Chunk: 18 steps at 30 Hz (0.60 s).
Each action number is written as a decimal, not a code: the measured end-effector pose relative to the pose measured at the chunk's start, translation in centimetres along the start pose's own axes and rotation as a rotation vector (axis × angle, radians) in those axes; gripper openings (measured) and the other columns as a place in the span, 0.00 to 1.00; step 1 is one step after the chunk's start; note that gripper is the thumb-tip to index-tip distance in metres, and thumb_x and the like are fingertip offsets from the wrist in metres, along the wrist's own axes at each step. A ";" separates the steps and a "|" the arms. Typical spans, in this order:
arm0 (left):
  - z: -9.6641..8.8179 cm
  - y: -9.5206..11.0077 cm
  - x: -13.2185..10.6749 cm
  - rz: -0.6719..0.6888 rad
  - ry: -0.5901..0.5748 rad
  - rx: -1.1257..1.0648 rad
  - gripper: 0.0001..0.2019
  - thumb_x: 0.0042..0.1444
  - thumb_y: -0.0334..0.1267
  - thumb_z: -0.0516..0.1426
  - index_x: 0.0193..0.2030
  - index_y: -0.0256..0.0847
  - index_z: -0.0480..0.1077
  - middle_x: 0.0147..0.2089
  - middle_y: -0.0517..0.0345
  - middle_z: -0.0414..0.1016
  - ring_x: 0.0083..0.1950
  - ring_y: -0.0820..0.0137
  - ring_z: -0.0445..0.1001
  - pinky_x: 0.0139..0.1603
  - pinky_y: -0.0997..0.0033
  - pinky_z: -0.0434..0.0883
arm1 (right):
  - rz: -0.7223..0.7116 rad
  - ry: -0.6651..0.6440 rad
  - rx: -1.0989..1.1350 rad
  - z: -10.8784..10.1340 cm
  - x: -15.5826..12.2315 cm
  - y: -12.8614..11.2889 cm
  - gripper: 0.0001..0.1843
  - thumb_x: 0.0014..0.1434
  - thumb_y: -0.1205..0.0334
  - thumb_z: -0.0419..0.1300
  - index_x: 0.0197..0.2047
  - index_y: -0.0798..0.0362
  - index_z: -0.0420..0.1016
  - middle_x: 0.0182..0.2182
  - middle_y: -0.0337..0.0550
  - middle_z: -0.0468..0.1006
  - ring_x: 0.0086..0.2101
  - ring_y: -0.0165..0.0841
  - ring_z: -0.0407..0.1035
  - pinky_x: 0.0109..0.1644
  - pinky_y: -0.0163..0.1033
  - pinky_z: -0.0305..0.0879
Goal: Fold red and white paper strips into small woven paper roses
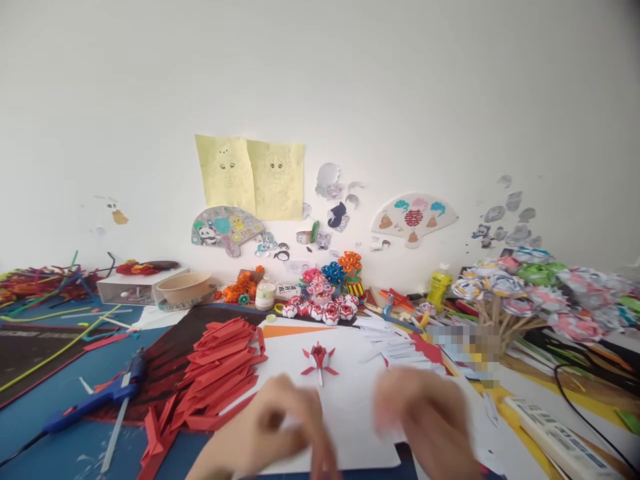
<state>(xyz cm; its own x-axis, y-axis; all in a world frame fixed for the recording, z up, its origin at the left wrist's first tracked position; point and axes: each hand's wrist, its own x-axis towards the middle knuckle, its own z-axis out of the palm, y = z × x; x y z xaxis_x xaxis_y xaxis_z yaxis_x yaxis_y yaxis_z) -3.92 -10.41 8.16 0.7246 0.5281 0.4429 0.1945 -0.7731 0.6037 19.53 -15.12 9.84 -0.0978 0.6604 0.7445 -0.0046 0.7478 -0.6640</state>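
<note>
My left hand [280, 420] is over the near edge of a white paper sheet [357, 413], its fingers curled and bent downward. A blurred reddish shape shows at its fingertips, and I cannot make out what it is. My right hand [425, 417] hovers over the sheet's right side, smeared by motion, with its fingers curled in. Beyond and between the hands, a small red and white folded-paper flower [319, 360] rests on the sheet, touched by neither. A heap of folded red paper strips [220, 373] lies to the left of the sheet.
A blue hot glue gun [100, 403] with a glue stick lies at left. White strips [390, 340] are beside the sheet. Finished paper flowers [330, 312] sit at the back. A bunch of flowers on sticks [530, 287], a yellow bottle [440, 287] and a white box [563, 433] stand right.
</note>
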 end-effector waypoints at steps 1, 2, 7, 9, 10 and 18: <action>0.1 -1.1 1.7 -0.023 -0.023 0.032 0.14 0.63 0.35 0.48 0.40 0.43 0.76 0.36 0.54 0.79 0.35 0.70 0.77 0.41 0.69 0.73 | 0.065 -0.009 -0.035 0.3 1.6 2.0 0.15 0.63 0.64 0.53 0.29 0.52 0.77 0.24 0.43 0.76 0.26 0.32 0.70 0.32 0.36 0.67; 0.4 -2.3 3.1 -0.051 -0.026 0.192 0.14 0.61 0.32 0.48 0.40 0.43 0.76 0.37 0.56 0.79 0.38 0.69 0.76 0.43 0.70 0.72 | 0.130 -0.013 -0.086 0.7 3.1 4.3 0.13 0.60 0.69 0.52 0.29 0.53 0.77 0.25 0.42 0.77 0.26 0.32 0.70 0.32 0.36 0.67; 2.5 -7.8 5.4 -0.073 -0.160 0.764 0.08 0.56 0.31 0.55 0.41 0.41 0.71 0.37 0.55 0.76 0.36 0.65 0.75 0.36 0.69 0.69 | 0.193 -0.008 -0.366 2.3 4.2 14.7 0.17 0.48 0.78 0.48 0.28 0.54 0.75 0.27 0.41 0.77 0.29 0.32 0.70 0.33 0.34 0.65; 3.0 -9.1 5.0 -0.001 -0.193 0.838 0.06 0.58 0.32 0.54 0.41 0.41 0.70 0.35 0.56 0.75 0.35 0.66 0.75 0.35 0.69 0.67 | 0.136 -0.026 -0.450 2.5 2.9 16.5 0.16 0.50 0.78 0.48 0.27 0.54 0.75 0.27 0.41 0.75 0.30 0.32 0.70 0.34 0.35 0.64; 3.3 -9.6 4.7 0.025 -0.189 0.870 0.05 0.60 0.31 0.52 0.41 0.40 0.69 0.34 0.56 0.74 0.34 0.67 0.74 0.34 0.70 0.66 | 0.106 -0.043 -0.473 2.4 2.3 16.9 0.17 0.51 0.78 0.47 0.29 0.53 0.75 0.29 0.41 0.75 0.31 0.32 0.70 0.36 0.35 0.65; 3.5 -11.9 4.1 0.144 -0.082 0.897 0.10 0.66 0.31 0.46 0.37 0.37 0.67 0.31 0.57 0.71 0.31 0.70 0.70 0.30 0.71 0.62 | 0.036 -0.172 -0.680 1.4 1.7 16.1 0.16 0.54 0.78 0.48 0.36 0.52 0.71 0.33 0.40 0.72 0.32 0.31 0.67 0.35 0.34 0.63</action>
<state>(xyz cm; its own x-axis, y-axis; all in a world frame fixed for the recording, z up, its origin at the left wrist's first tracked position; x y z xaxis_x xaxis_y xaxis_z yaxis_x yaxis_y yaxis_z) -0.91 -0.30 0.46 0.8198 0.4053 0.4046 0.5149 -0.8309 -0.2110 17.91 -2.06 0.28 -0.2423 0.7077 0.6637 0.6198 0.6392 -0.4553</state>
